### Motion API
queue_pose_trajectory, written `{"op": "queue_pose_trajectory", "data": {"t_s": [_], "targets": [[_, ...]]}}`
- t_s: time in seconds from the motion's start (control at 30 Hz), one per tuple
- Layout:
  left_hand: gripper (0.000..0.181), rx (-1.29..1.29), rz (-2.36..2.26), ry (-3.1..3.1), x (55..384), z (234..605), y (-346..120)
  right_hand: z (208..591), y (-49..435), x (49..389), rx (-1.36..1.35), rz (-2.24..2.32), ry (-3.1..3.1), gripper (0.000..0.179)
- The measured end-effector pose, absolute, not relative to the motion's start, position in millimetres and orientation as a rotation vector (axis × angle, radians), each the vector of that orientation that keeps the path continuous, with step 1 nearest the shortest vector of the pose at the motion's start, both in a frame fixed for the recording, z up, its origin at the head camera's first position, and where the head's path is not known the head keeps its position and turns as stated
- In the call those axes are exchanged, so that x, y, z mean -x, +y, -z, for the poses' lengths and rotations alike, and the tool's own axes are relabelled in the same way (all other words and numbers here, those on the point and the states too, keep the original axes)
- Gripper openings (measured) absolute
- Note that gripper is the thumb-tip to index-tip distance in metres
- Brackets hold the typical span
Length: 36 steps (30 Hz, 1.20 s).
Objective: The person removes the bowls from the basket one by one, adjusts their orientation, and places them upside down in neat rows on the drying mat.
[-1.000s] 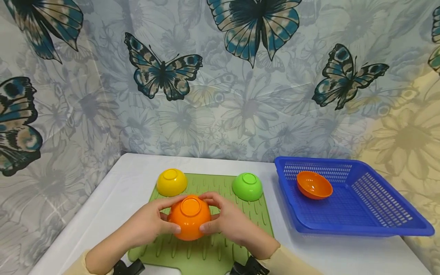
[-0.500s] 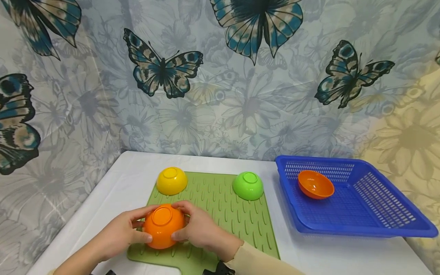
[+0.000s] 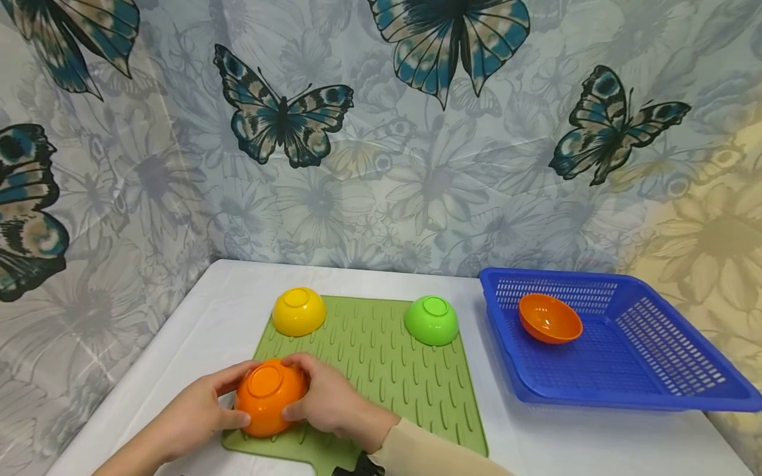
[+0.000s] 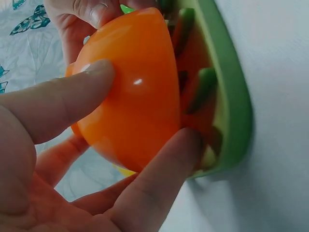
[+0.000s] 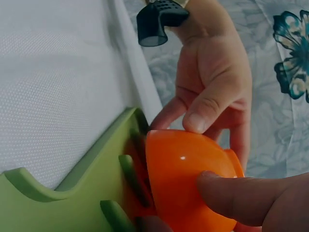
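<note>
An upside-down orange bowl (image 3: 269,403) is at the near left corner of the green ridged drying mat (image 3: 381,390). My left hand (image 3: 199,413) grips its left side, thumb in front and fingers behind. From the right, my right hand (image 3: 333,400) holds the same bowl, its thumb on the front wall. In the left wrist view the orange bowl (image 4: 140,82) has its rim down at the mat's ridges, close to the raised edge; whether it rests fully there I cannot tell. A yellow bowl (image 3: 299,312) and a green bowl (image 3: 431,321) stand upside down at the mat's far corners.
To the right, a blue plastic basket (image 3: 601,383) sits on the white-covered table (image 3: 553,439). Inside it, another orange bowl (image 3: 550,319) lies tilted with its opening showing. A butterfly-print cloth (image 3: 428,192) hangs behind the table.
Both hands have moved the orange bowl left and nearer, from the middle of the mat to its near left corner. The other bowls and the basket stay in place.
</note>
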<state>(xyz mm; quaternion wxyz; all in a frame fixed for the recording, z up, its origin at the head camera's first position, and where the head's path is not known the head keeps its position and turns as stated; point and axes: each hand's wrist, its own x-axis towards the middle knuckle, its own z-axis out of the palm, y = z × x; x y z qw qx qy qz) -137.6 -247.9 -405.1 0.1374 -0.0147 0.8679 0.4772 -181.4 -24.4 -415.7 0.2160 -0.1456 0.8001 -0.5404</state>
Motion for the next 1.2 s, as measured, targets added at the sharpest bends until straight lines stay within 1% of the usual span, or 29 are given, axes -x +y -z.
{"op": "queue_pose_trajectory", "data": {"t_s": [0.13, 0.33, 0.63, 0.9, 1.2], "targets": [[0.085, 0.065, -1.305, 2.555, 138, 409, -248, 419, -26, 181, 0.416, 1.461, 2.236, 0.068], [0.082, 0.034, -1.245, 2.599, 138, 411, -249, 418, -26, 182, 0.424, 1.436, 2.248, 0.068], [0.077, -0.071, -1.239, 2.661, 140, 409, -245, 415, -28, 183, 0.463, 1.336, 2.331, 0.067], [0.079, -0.029, -1.247, 2.634, 142, 409, -241, 415, -27, 182, 0.434, 1.365, 2.302, 0.068], [0.077, -0.020, -1.176, 2.645, 148, 408, -240, 401, -20, 181, 0.383, 1.380, 2.218, 0.067]]}}
